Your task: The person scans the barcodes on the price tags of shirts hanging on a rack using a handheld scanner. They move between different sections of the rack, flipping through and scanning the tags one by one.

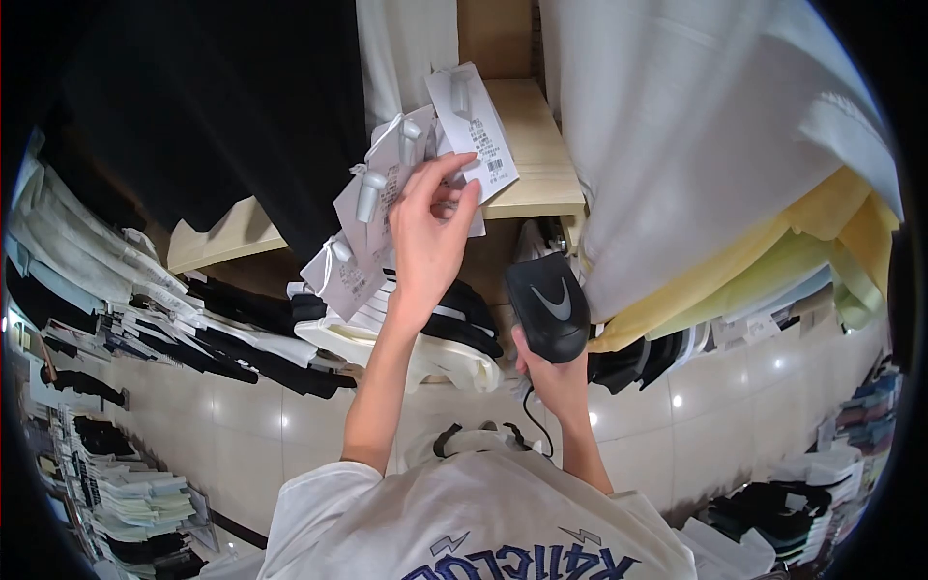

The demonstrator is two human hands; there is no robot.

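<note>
My left hand (pixel 432 222) is raised among several white hang tags, its thumb and index finger at the left edge of a tag with a printed barcode (pixel 491 159). Other tags (pixel 348 290) fan out behind and below the hand, some with grey plastic security tags (pixel 368 197) on them. In my right hand (pixel 556 382) is a black handheld barcode scanner (pixel 549 307), gripped from below, with a cord (pixel 535 425) hanging from it. The scanner is below and to the right of the barcode tag, apart from it.
Black garments (pixel 222 97) hang at upper left, white ones (pixel 667 145) at upper right beside a yellow garment (pixel 773 232). A pale wooden shelf (pixel 536 145) stands behind the tags. Folded clothes (pixel 135 493) are stacked at lower left. A person (pixel 82 379) is at far left.
</note>
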